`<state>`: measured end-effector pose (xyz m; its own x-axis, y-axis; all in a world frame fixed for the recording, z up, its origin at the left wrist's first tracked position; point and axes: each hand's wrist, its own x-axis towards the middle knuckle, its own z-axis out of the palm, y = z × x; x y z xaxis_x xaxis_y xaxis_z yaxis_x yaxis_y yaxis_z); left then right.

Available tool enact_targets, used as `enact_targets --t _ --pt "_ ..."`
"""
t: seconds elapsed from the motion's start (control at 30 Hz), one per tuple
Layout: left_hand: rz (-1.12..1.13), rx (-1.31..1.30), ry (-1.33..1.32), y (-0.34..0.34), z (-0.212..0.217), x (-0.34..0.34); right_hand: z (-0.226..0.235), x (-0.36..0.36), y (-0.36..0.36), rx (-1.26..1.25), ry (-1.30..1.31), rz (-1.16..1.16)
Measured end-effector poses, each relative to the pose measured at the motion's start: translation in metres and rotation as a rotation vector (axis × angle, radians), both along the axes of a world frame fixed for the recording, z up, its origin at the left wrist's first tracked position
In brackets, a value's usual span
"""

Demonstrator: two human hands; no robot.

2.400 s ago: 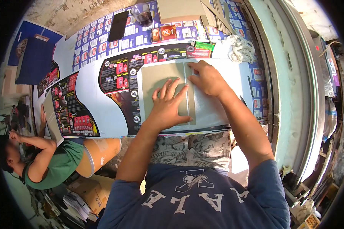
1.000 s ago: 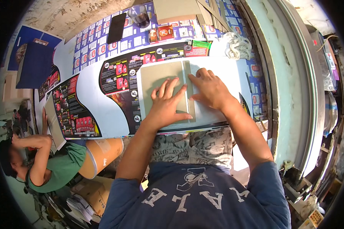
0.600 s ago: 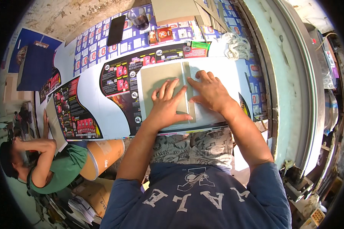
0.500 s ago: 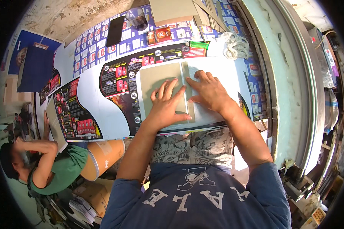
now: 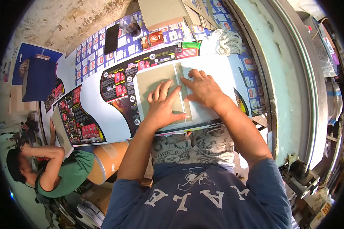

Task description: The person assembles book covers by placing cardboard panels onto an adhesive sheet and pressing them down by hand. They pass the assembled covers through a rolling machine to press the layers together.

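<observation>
A grey-brown cardboard panel (image 5: 146,82) lies flat on a white sheet (image 5: 222,70). Along the panel's right side runs a narrow strip of the same board (image 5: 180,71), with a thin pale gap between them. My left hand (image 5: 161,107) is spread open on the panel, fingertips near its right edge and thumb reaching the strip's lower part. To the right of the strip, my right hand (image 5: 204,89) rests with bent, parted fingers, its index fingertip and thumb touching or very near the strip's edge. Neither hand grasps anything.
Printed sheets (image 5: 114,80) cover the table. Toward the back are a phone (image 5: 111,39), a glass of dark liquid (image 5: 131,27), stacked cardboard (image 5: 160,11) and a white cloth bundle (image 5: 227,42). A person in green (image 5: 74,171) works at left, beside a brown drum (image 5: 107,160).
The view has shifted slightly, so the table appears a little lower and turned. Both hands keep nearly the same place on the panel and strip.
</observation>
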<state>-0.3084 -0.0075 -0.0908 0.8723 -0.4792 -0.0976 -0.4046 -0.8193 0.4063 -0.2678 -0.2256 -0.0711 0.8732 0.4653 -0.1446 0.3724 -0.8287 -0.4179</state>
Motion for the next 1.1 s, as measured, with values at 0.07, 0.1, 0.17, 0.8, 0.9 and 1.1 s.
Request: enact_targets --t 0.07,0.1,0.17,0.8,0.9,1.1 --pt "0.002 0.005 0.002 -0.001 -0.001 0.000 -0.002 -0.001 0.000 0.010 -0.002 -0.010" --pt "0.000 0.005 -0.003 -0.001 -0.002 0.000 -0.002 -0.001 -0.001 0.015 -0.003 -0.015" --pt "0.002 0.012 -0.003 -0.001 -0.001 0.000 -0.002 -0.001 -0.001 0.012 -0.008 -0.007" --pt "0.198 -0.023 -0.653 -0.021 0.035 0.181 0.022 -0.028 -0.008 0.433 -0.204 -0.306" --pt "0.219 0.174 -0.899 -0.015 0.027 0.229 0.031 -0.045 -0.020 0.492 -0.127 -0.330" --pt "0.063 -0.169 -1.078 -0.016 0.083 0.198 0.029 -0.077 -0.074 0.587 -0.043 -0.539"
